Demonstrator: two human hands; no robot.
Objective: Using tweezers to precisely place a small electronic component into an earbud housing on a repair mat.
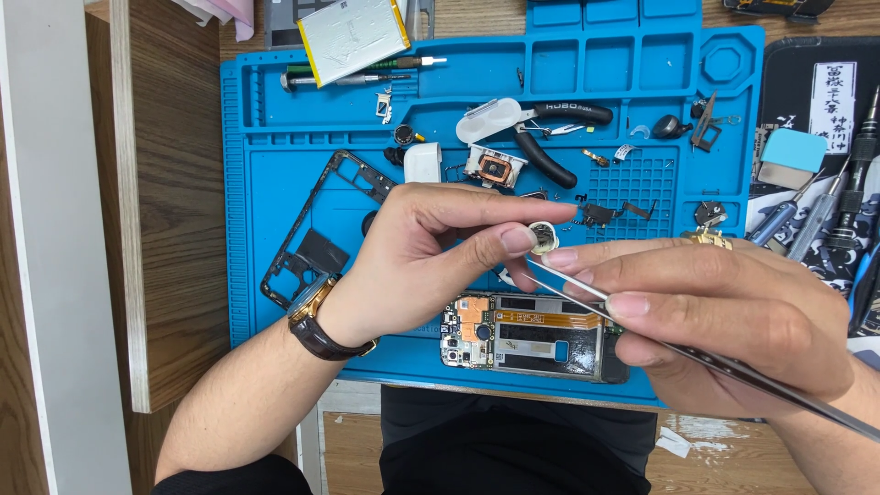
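Observation:
My left hand (431, 252) pinches a small round silvery part (544, 238) between thumb and forefinger, held above the blue work mat (275, 183). My right hand (724, 316) grips thin metal tweezers (587, 291), whose tips point left toward the round part and end just below it. Below both hands lies an opened phone (527, 337) with its circuit board and orange flex cable exposed. A brown-strapped watch is on my left wrist, a gold ring on my right hand.
A black phone frame (316, 225) lies at the mat's left. A flat silver battery (353, 37), black-handled pliers (550, 137), a white casing, a coil part and several tiny pieces sit along the mat's top. Screwdrivers (825, 211) rest on a dark pad at right.

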